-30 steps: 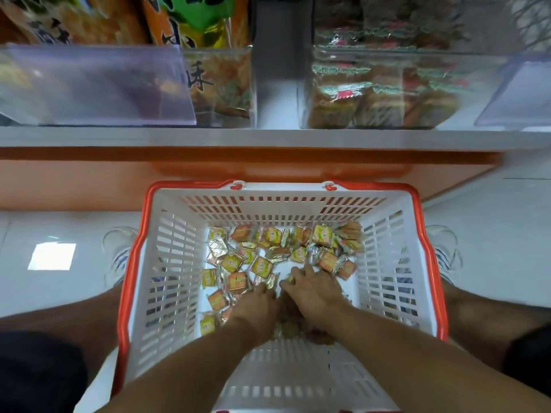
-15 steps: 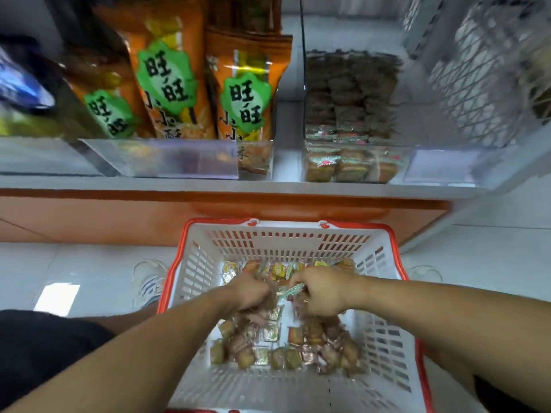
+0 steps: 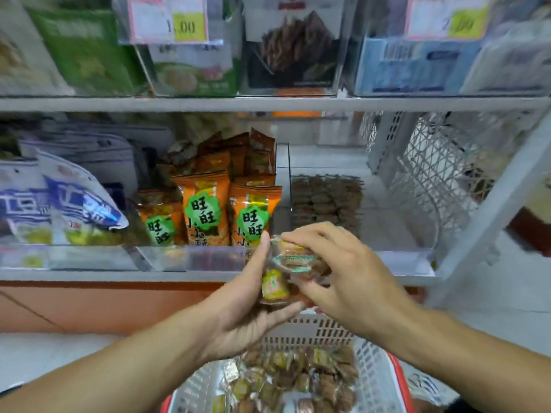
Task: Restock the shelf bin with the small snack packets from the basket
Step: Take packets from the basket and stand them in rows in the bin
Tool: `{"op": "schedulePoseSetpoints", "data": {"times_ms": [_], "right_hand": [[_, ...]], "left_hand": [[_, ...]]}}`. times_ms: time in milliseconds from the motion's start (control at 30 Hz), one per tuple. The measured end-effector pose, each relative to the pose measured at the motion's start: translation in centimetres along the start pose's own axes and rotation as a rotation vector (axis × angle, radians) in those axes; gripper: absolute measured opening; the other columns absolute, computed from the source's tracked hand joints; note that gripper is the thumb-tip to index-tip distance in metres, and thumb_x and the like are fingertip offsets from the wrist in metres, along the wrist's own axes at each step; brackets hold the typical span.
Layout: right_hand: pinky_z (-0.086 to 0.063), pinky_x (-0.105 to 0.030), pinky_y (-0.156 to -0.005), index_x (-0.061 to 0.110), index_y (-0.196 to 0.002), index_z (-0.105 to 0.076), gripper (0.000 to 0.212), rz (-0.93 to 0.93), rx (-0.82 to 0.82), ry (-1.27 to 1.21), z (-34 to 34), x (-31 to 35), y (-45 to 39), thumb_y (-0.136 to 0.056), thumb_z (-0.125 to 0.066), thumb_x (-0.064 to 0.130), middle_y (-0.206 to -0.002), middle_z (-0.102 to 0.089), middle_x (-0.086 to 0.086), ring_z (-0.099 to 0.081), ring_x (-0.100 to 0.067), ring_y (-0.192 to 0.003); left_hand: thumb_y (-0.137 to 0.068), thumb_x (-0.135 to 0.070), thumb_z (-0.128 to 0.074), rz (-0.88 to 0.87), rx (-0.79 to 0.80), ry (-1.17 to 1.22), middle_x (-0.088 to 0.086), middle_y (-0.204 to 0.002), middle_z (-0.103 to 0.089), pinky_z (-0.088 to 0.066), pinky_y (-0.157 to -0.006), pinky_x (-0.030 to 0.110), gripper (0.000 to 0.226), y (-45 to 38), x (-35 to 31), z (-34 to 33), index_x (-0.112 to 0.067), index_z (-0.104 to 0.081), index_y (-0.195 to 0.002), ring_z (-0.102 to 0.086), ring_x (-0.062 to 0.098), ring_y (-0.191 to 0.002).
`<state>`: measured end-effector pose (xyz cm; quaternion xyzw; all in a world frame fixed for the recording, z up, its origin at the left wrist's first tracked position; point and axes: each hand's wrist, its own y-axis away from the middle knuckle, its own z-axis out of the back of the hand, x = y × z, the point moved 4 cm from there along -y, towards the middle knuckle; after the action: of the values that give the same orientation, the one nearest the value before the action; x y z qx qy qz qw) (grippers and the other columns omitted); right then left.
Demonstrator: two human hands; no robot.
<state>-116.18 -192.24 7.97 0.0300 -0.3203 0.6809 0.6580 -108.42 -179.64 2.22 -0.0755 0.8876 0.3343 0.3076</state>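
A clutch of small snack packets (image 3: pixel 293 271), clear wrappers with green and yellow print, sits at centre, held above the basket (image 3: pixel 374 380). More packets (image 3: pixel 298 380) lie heaped in that white, red-rimmed basket at 6 o'clock. The clear shelf bin (image 3: pixel 351 213) at 1 o'clock holds stacked brown packets.

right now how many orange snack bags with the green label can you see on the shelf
3, standing side by side: a shorter left bag, a middle bag and a right bag, just above the left hand. More brownish bags behind may be hidden.
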Motion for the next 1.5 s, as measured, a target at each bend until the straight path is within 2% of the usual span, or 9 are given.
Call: {"op": "schedulePoseSetpoints", "data": {"times_ms": [267, 433, 600, 800, 967, 1133, 1267, 1400, 1500], "right_hand": [[-0.054, -0.039, -0.088, 0.031, -0.138, -0.055, 0.065, -0.017, -0.077, 0.039, -0.4, -1.1, -0.5, -0.079, -0.071, 0.01, -0.132, -0.051, 0.014, -0.05, -0.013, -0.118], [-0.052, -0.029, -0.091, 0.041, -0.129, -0.06, 0.06, -0.105, -0.005, -0.101, 0.2, -1.9, -0.3, -0.081, -0.073, 0.008, -0.132, -0.046, 0.024, -0.053, -0.005, -0.12], [-0.052, -0.021, -0.09, 0.036, -0.112, -0.072, 0.054, -0.218, 0.014, -0.387, 2.9, -3.4, -0.4, -0.074, -0.083, 0.0, -0.119, -0.062, 0.016, -0.063, -0.005, -0.113], [-0.054, -0.032, -0.095, 0.037, -0.11, -0.071, 0.054, -0.377, -0.128, -0.577, 5.0, -5.5, -0.4, -0.077, -0.081, -0.005, -0.12, -0.07, 0.011, -0.067, -0.007, -0.111], [-0.058, -0.029, -0.069, 0.029, -0.121, -0.068, 0.06, -0.363, -0.096, -0.997, 3.9, -4.6, 0.0, -0.069, -0.079, 0.0, -0.123, -0.069, -0.001, -0.071, -0.019, -0.095], [-0.06, -0.025, -0.071, 0.024, -0.122, -0.064, 0.063, -0.357, -0.248, -0.951, 4.0, -4.2, 0.4, -0.065, -0.081, 0.004, -0.11, -0.076, -0.003, -0.074, -0.017, -0.099], [-0.056, -0.017, -0.084, 0.027, -0.105, -0.078, 0.038, -0.219, -0.291, -0.71, 3.8, -2.7, 0.9, -0.079, -0.08, -0.002, -0.112, -0.076, 0.01, -0.07, -0.008, -0.111], [-0.05, -0.018, -0.095, 0.037, -0.098, -0.08, 0.015, -0.26, -0.094, -0.627, 2.5, -2.4, 1.2, -0.084, -0.076, 0.04, -0.126, -0.069, 0.018, -0.061, -0.003, -0.123], [-0.053, -0.017, -0.088, 0.031, -0.105, -0.076, 0.019, -0.294, -0.224, -0.717, 2.2, -2.8, 1.1, -0.089, -0.073, 0.02, -0.113, -0.075, 0.008, -0.069, -0.009, -0.109]], "left_hand": [[-0.077, -0.062, -0.069, -0.194, 0.021, -0.022, 0.025, -0.123, -0.071, -0.061, -0.091, 0.04, 0.06, -1.6, -1.3, -1.7, -0.01, -0.079, -0.106, -0.069, 0.031, -0.117], [-0.072, -0.031, -0.081, -0.198, 0.085, -0.052, 0.023, -0.115, -0.074, -0.064, -0.081, 0.04, 0.036, -1.5, -2.2, -1.8, -0.01, -0.081, -0.103, -0.074, 0.031, -0.104], [-0.058, -0.01, -0.085, -0.209, 0.08, -0.039, 0.026, -0.113, -0.074, -0.065, -0.071, 0.042, 0.072, -1.4, -2.3, -1.7, -0.002, -0.065, -0.127, -0.075, 0.036, -0.101], [-0.056, -0.018, -0.088, -0.344, -0.127, -0.125, 0.015, -0.105, -0.079, -0.06, -0.051, 0.027, 0.072, -1.2, -2.7, -0.6, -0.019, -0.064, -0.124, -0.079, 0.027, -0.083], [-0.05, -0.031, -0.097, -0.477, -0.234, -0.353, 0.004, -0.103, -0.079, -0.058, -0.06, 0.028, 0.059, -0.8, -2.9, -0.4, -0.044, -0.073, -0.102, -0.078, 0.025, -0.085], [-0.05, -0.023, -0.097, -0.526, -0.199, -0.461, 0.006, -0.093, -0.078, -0.054, -0.055, 0.024, 0.06, -0.4, -3.2, -1.0, -0.038, -0.072, -0.103, -0.071, 0.016, -0.064], [-0.053, -0.023, -0.097, -0.54, -0.145, -0.534, 0.005, -0.089, -0.078, -0.053, -0.052, 0.023, 0.06, 0.1, -3.5, -1.6, -0.036, -0.071, -0.105, -0.068, 0.015, -0.057], [-0.056, -0.02, -0.096, -0.58, -0.146, -0.578, 0.005, -0.091, -0.078, -0.055, -0.054, 0.023, 0.066, 0.4, -3.9, -1.7, -0.029, -0.067, -0.115, -0.072, 0.015, -0.062], [-0.057, -0.014, -0.095, -0.609, -0.159, -0.594, 0.003, -0.09, -0.078, -0.055, -0.053, 0.023, 0.063, 0.4, -4.0, -1.5, -0.029, -0.068, -0.112, -0.073, 0.016, -0.063]]}}
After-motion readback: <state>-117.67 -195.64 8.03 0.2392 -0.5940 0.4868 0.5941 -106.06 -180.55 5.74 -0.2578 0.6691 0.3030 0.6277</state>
